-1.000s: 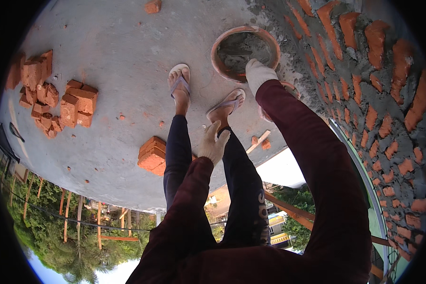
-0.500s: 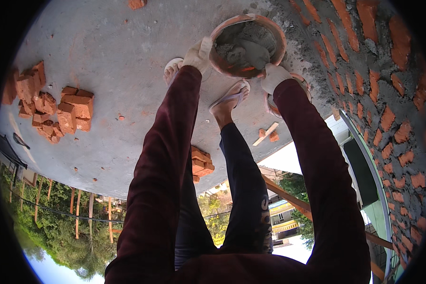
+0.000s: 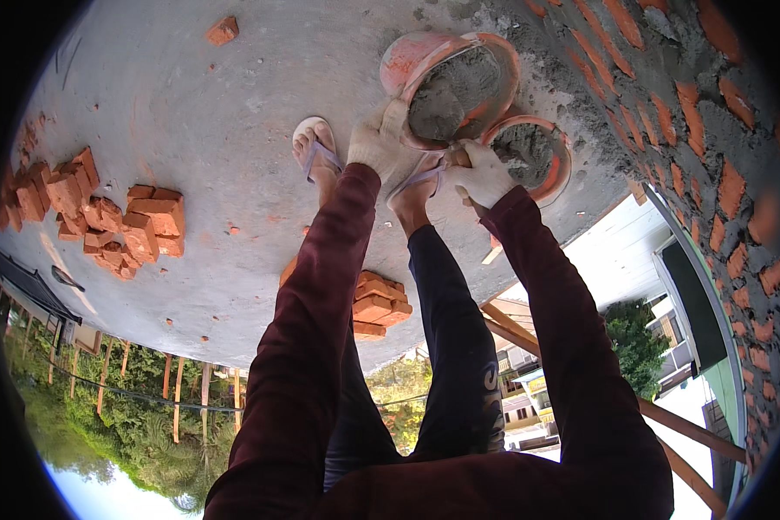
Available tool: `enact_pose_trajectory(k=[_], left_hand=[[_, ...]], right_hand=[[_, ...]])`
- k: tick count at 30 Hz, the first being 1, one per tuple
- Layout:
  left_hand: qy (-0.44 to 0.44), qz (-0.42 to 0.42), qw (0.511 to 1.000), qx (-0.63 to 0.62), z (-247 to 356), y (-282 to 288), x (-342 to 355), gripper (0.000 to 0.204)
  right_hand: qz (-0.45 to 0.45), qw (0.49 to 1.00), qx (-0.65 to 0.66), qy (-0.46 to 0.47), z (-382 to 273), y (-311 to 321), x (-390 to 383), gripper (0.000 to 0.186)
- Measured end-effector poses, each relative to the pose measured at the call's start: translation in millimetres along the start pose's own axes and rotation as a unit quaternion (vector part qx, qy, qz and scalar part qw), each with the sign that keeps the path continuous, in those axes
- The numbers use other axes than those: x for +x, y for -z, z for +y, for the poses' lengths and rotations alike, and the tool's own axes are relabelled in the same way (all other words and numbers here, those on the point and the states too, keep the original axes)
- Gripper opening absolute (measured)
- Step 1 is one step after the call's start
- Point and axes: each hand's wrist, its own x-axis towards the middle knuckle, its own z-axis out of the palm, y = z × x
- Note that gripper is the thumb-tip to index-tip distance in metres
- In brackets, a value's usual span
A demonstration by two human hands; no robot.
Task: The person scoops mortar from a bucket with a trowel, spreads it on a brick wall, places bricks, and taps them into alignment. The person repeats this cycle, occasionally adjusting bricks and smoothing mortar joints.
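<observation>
A reddish bucket [image 3: 405, 62] tilts toward me, with wet grey mortar [image 3: 459, 91] inside. My left hand [image 3: 376, 146], in a pale glove, is closed on the near left part of its rim. My right hand [image 3: 485, 178], gloved too, grips what looks like a trowel by its wooden handle [image 3: 458, 157] at the near rim; its blade cannot be made out. Just right of the tilted one, a second bucket [image 3: 564, 166] of mortar stands on the floor, partly behind my right hand.
A mortar-smeared brick wall [image 3: 702, 130] rises along the right. Broken bricks [image 3: 152, 217] lie piled at the left, with another brick stack [image 3: 380, 303] by my legs. One loose brick piece [image 3: 223, 31] lies at the far side. My sandalled feet [image 3: 316, 143] are close to the buckets.
The bucket has tipped toward me, so its outer far wall shows. Both hands have come nearer, and more of the second bucket is in view.
</observation>
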Motion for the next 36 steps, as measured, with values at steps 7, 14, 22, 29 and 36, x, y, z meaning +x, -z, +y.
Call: enact_pose_trajectory(k=[7,14,22,29,36], left_hand=[[-0.074,0.039,0.996,-0.013,1,6,4,0.058],[0.05,0.055,0.986,-0.152,19,26,16,0.068],[0.018,0.108,0.991,0.074,-22,101,-71,0.072],[-0.006,0.043,0.96,0.275,17,137,-231,0.073],[-0.151,0.179,0.954,0.187,80,181,-263,0.068]], right_hand=[[0.002,0.997,0.074,0.031,44,2,1,0.027],[-0.024,0.993,0.099,0.057,26,29,-35,0.025],[-0.036,0.998,0.005,0.058,-65,63,-288,0.025],[0.001,0.988,-0.11,0.111,-182,104,-631,0.038],[0.077,0.954,-0.097,0.274,-297,147,-817,0.033]])
